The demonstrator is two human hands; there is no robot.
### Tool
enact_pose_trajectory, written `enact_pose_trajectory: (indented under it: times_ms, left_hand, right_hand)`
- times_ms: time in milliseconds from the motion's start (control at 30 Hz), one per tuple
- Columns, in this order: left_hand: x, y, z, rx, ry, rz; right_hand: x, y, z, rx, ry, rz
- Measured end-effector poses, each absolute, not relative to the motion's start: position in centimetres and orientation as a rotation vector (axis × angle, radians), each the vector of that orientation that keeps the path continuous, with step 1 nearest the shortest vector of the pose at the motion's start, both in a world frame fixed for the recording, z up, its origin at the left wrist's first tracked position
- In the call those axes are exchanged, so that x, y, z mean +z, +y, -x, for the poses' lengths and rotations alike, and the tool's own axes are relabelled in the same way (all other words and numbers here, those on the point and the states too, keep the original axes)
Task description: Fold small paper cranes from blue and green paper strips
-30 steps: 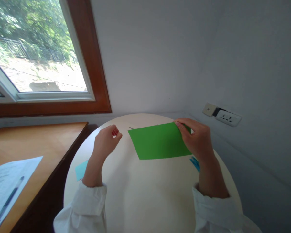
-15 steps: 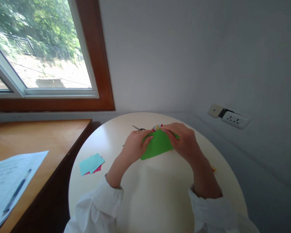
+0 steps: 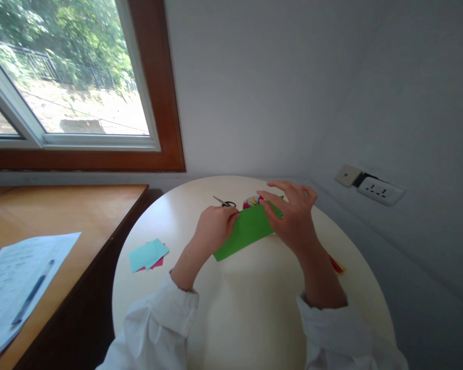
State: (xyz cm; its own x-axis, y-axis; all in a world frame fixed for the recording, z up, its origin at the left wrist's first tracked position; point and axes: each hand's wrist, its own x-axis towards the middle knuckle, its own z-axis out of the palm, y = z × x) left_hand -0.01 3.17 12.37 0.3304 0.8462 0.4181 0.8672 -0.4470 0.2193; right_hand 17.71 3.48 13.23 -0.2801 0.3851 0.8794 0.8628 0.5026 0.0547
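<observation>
A sheet of green paper (image 3: 247, 232) is tilted up over the round table between my hands. My left hand (image 3: 215, 226) pinches its upper left edge between thumb and fingers. At the paper's right end, my right hand (image 3: 291, 213) has its fingers spread, with the thumb and a finger close to the upper edge; whether they touch it I cannot tell. Behind the paper sits a round container of small red, yellow and blue pieces (image 3: 251, 201), partly hidden. Scissors with black handles (image 3: 227, 204) lie just beyond my left hand.
Light blue paper pieces (image 3: 148, 254) lie over pink paper (image 3: 158, 262) on the left of the white round table (image 3: 247, 318). Something red and yellow (image 3: 337, 264) lies by my right forearm. A wooden desk (image 3: 100, 205) holds written sheets (image 3: 7, 272) and a pen (image 3: 33, 293).
My right hand's fingers have opened and lifted from the paper's upper edge. The green paper now shows a straighter, longer face, and more of the scissors and container is visible.
</observation>
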Motion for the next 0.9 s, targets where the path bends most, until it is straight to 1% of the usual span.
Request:
enact_pose_trajectory:
  times_ms: [133, 267, 533, 900]
  left_hand:
    - [12.3, 3.2, 0.0, -0.643, -1.646, 2.543]
    - [12.3, 3.2, 0.0, -0.595, -1.627, 2.543]
    - [12.8, 2.9, 0.2, -0.569, -1.649, 2.527]
    - [13.5, 2.4, 0.4, -0.649, -1.615, 2.535]
  right_hand:
    - [12.6, 3.1, -15.8, -0.642, -2.016, 0.977]
    - [12.1, 3.1, -14.7, -0.569, -2.047, 0.915]
    - [12.0, 3.2, -14.8, -0.484, -2.137, 0.943]
    - [12.5, 3.1, -15.4, -0.443, -2.155, 0.943]
